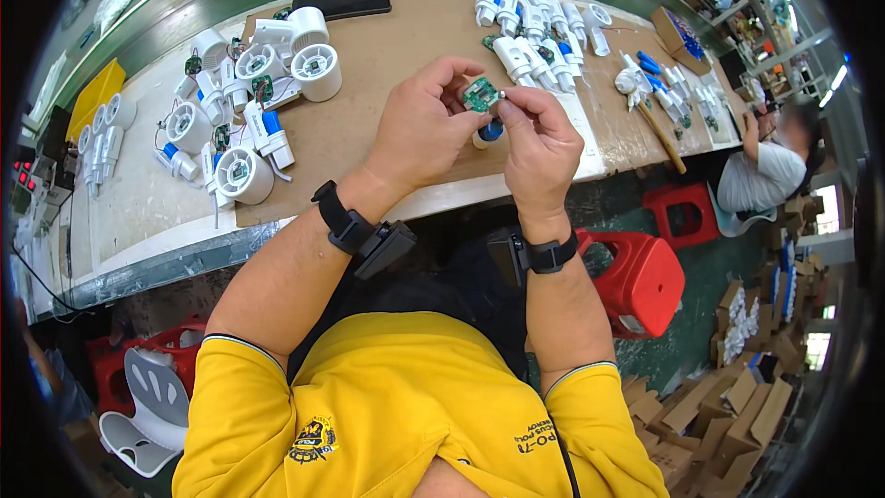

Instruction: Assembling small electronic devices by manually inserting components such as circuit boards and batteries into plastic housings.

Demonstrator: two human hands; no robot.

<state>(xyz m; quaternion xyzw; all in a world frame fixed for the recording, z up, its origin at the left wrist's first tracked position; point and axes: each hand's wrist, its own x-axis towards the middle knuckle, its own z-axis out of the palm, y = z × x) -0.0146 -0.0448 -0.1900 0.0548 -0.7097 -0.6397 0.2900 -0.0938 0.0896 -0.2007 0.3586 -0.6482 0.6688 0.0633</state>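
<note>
A small green circuit board is pinched between the thumb and fingers of my left hand, above the near part of the workbench. Close to the board's right edge, my right hand has its thumb and forefinger pressed together on a tiny light-coloured part that is too small to name. Just below the board, between my hands, a blue cylinder shows, partly covered by the fingers. Dark straps with black boxes sit on both wrists.
White round fan-like housings and tubes with blue parts crowd the bench at left. More white tubular units stand at back right, near a wooden-handled hammer. A black phone-like slab lies behind. Red stools and a seated person are at right.
</note>
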